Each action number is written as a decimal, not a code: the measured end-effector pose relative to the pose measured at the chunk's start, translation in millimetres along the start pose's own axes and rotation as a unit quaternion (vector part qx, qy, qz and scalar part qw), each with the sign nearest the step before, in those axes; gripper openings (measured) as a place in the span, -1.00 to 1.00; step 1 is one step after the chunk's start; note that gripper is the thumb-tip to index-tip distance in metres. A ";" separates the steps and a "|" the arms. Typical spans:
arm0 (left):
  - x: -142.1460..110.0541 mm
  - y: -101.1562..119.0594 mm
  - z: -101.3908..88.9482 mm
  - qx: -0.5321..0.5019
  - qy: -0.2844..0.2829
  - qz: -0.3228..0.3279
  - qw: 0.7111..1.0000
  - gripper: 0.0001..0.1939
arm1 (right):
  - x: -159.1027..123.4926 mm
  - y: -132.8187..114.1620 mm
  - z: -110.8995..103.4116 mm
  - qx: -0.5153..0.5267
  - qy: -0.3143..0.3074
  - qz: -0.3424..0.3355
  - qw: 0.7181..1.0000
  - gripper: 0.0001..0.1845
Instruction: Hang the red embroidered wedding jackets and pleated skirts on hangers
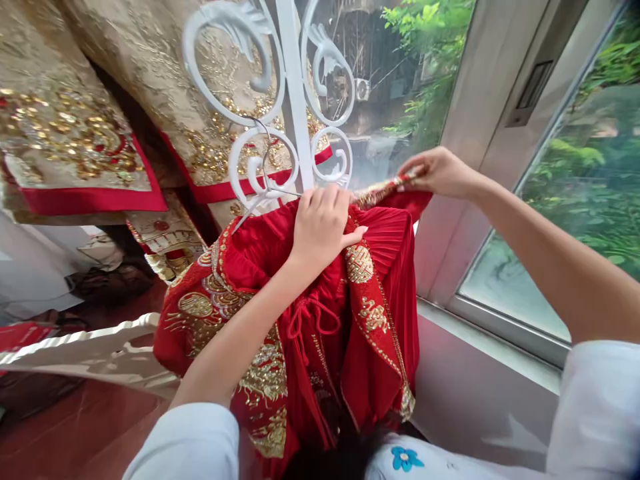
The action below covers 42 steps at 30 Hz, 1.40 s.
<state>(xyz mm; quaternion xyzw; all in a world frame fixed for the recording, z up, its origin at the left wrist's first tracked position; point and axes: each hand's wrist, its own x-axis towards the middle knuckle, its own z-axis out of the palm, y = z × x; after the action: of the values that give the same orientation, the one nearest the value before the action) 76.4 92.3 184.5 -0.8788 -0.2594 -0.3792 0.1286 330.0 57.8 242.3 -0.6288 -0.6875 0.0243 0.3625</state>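
A red jacket with gold embroidery [373,300] hangs over a red pleated skirt [400,267] on a wire hanger [267,163]. The hanger is hooked on white metal scrollwork [295,87]. My left hand [323,223] is closed over the top of the red clothes near the hanger's middle, its thumb pointing right; its fingertips are hidden behind the cloth. To the right and higher, my right hand [433,172] pinches the jacket's gold-trimmed edge, drawing it out toward the window. A red drawstring bow [310,317] dangles below my left hand.
Beige garments with gold sequins and red hems [90,147] hang at the left. A window frame [500,133] stands close on the right, above a sill [490,340]. A white carved rail [100,343] runs at lower left over the red floor [90,427].
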 end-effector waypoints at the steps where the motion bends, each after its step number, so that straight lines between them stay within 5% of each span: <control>1: -1.8 -2.9 0.5 -0.002 0.009 0.004 1.000 -0.53 | 9.8 -4.8 -3.6 -0.011 0.039 -0.005 0.999 -0.40; 7: -1.9 -1.7 1.3 0.032 0.006 0.017 0.999 -0.64 | 45.4 -56.5 -22.1 -0.172 0.234 -0.111 0.950 -0.31; 10: 2.2 5.1 4.2 0.032 0.018 -0.017 0.999 -0.59 | 25.6 -61.9 -25.4 -0.259 0.235 -0.130 0.928 -0.35; 13: 2.0 8.5 6.1 0.026 0.032 -0.036 0.999 -0.50 | -1.3 -42.0 -23.7 -0.293 0.201 -0.103 0.929 -0.41; 15: 0.3 7.7 5.6 0.027 0.033 -0.037 0.998 -0.47 | -14.1 -18.6 -18.3 -0.221 0.190 -0.097 0.952 -0.48; 18: -1.0 4.0 2.6 0.035 0.023 -0.024 0.999 -0.45 | -27.1 23.6 3.3 0.017 0.123 -0.072 0.990 -0.52; 21: 1.4 0.2 0.0 0.037 0.015 -0.005 0.999 -0.42 | -42.2 61.0 43.3 0.220 -0.024 -0.040 0.974 -0.47; 24: 5.3 -2.3 -0.3 0.038 0.014 -0.006 0.999 -0.45 | -61.4 78.9 77.6 0.279 -0.091 -0.034 0.955 -0.42; 26: 7.2 -3.0 -0.7 0.035 0.014 -0.009 0.999 -0.54 | -74.0 78.9 77.1 0.228 -0.044 -0.019 0.972 -0.49; 28: 8.0 -2.3 -2.5 0.028 0.017 -0.009 0.999 -0.65 | -86.4 72.9 53.2 0.113 0.091 -0.009 0.989 -0.60; 31: 7.9 1.1 -6.9 0.018 0.026 0.002 0.999 -0.75 | -108.9 60.7 0.3 -0.064 0.333 -0.023 0.940 -0.76; 34: 8.3 3.5 -6.0 0.002 0.038 0.007 0.999 -0.80 | -138.7 54.5 -18.7 -0.141 0.420 -0.040 0.895 -0.84; 36: 9.3 3.3 0.6 -0.009 0.046 -0.002 0.999 -0.80 | -160.3 54.6 -0.6 -0.138 0.384 -0.056 0.911 -0.82; 39: 11.0 2.5 13.9 -0.006 0.060 -0.017 0.998 -0.77 | -185.0 52.4 47.8 -0.103 0.229 -0.052 0.967 -0.85; 42: 9.0 4.5 17.6 0.009 0.061 -0.010 0.998 -0.71 | -183.3 38.4 78.8 -0.077 0.126 -0.053 0.988 -0.84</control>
<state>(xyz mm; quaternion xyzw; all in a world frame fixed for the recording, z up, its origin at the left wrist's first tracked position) 94.7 99.2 179.0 -0.8502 -0.2634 -0.4310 0.1481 311.0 -62.7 79.8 -0.6155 -0.6685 -0.1270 0.3977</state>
